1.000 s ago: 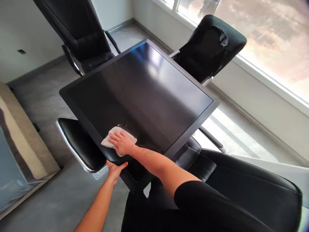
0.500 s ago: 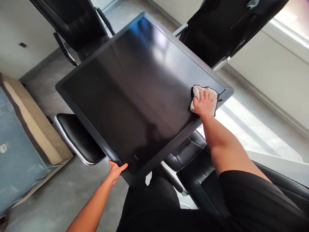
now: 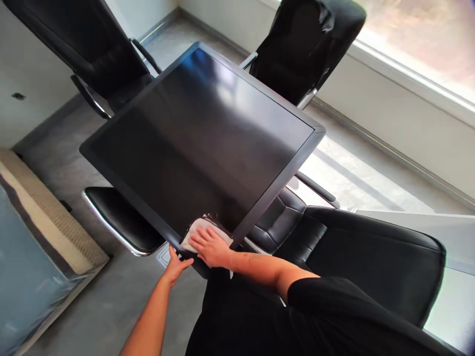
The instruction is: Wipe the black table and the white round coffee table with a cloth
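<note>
Head view shows my right hand spread over the dark-edged cloth, probably soft, light, best held palm-flat, at the near corner of the table, my left hand touching its edge, thumb parted.

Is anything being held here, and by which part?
The right grip lies flat on the cloth, not visibly clasping it. The left grip is at the table edge; whether it clasps is unclear.
</note>
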